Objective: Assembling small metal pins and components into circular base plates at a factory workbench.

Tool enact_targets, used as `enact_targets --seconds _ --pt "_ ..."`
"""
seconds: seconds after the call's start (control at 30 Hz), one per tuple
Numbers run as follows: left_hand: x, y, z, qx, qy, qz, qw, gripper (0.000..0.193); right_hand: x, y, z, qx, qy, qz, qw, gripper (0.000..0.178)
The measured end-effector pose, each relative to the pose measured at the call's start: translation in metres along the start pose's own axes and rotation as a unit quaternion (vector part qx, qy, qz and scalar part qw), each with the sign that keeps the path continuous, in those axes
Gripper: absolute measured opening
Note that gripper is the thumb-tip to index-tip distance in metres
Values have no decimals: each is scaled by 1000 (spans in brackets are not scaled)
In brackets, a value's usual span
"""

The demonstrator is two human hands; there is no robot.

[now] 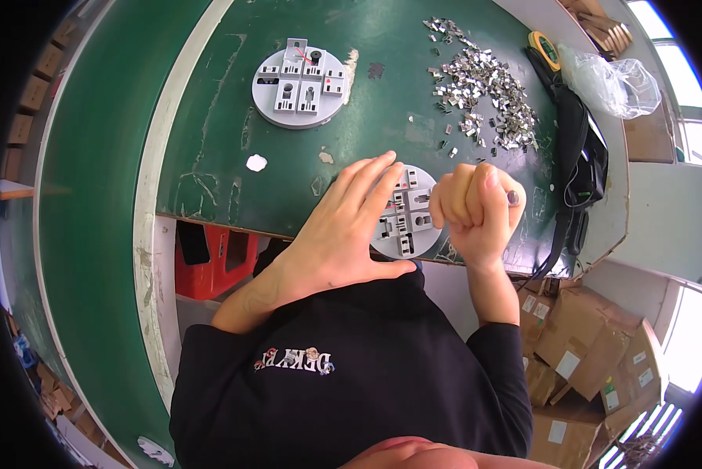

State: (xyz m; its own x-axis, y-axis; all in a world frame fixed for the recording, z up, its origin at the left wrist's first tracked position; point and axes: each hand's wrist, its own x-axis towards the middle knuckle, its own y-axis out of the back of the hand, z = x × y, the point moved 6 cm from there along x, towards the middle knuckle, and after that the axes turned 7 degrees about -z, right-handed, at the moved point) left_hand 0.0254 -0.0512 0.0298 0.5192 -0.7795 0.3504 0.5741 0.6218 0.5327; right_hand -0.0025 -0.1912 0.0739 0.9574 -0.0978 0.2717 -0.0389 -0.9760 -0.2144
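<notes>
My left hand [347,223] lies with its fingers stretched out along the left side of a round grey fixture [423,247] at the table's front edge. Its thumb reaches around the near rim. Small slotted blocks [401,225] stand on this disc, with black bits in some slots. At the right of the disc my right hand [482,205] is closed in a fist around a slim tool [512,198]. Only the tool's dark round end shows; the rest is hidden in the fist. A second round grey fixture [300,120] with similar blocks sits farther back on the left.
A pile of small shiny metal clips [487,90] spreads over the green table [210,148] at the back right. Along the right edge lie a yellow-and-black tape roll or tool [544,51], a black bag [577,148] and a clear plastic bag [612,82]. Cardboard boxes [581,332] stand below right.
</notes>
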Motion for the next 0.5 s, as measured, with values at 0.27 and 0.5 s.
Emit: enact_targets --seconds 0.27,0.5 --pt "0 -10 -6 41 8 -36 998 103 -5 -6 9 85 70 9 994 45" --pt "-1 -11 -9 39 11 -32 999 103 -7 -10 9 104 86 8 991 45"
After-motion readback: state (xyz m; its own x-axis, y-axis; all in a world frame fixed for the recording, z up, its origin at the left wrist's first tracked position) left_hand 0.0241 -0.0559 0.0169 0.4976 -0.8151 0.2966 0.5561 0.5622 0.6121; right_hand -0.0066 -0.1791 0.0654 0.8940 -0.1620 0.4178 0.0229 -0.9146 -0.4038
